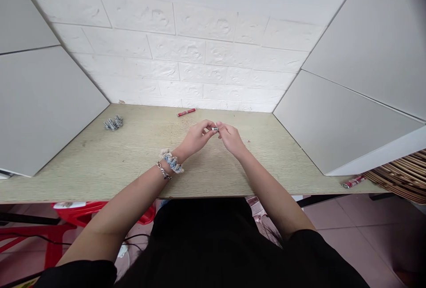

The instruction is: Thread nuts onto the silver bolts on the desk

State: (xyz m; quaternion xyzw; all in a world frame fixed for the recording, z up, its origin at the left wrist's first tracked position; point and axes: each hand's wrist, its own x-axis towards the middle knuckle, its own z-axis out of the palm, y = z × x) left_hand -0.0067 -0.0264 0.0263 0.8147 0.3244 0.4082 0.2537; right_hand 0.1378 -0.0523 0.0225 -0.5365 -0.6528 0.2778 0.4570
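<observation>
A small silvery bolt (214,128) is held between my two hands, above the middle of the wooden tabletop (146,146). My left hand (197,138) pinches it from the left with thumb and fingers. From the right, my right hand (230,138) closes its thumb and fingers on the other end. Whether a nut or washer sits on the bolt is too small to tell. Away to the left on the tabletop lies a small pile of several similar metal bolts (113,122).
A red tube-like stick (186,112) lies near the white brick-patterned wall (186,48). White panels (46,110) flank both sides. At the right front are another red tube (353,181) and a woven brown basket (399,175). A red plastic stool (80,212) stands below the table edge.
</observation>
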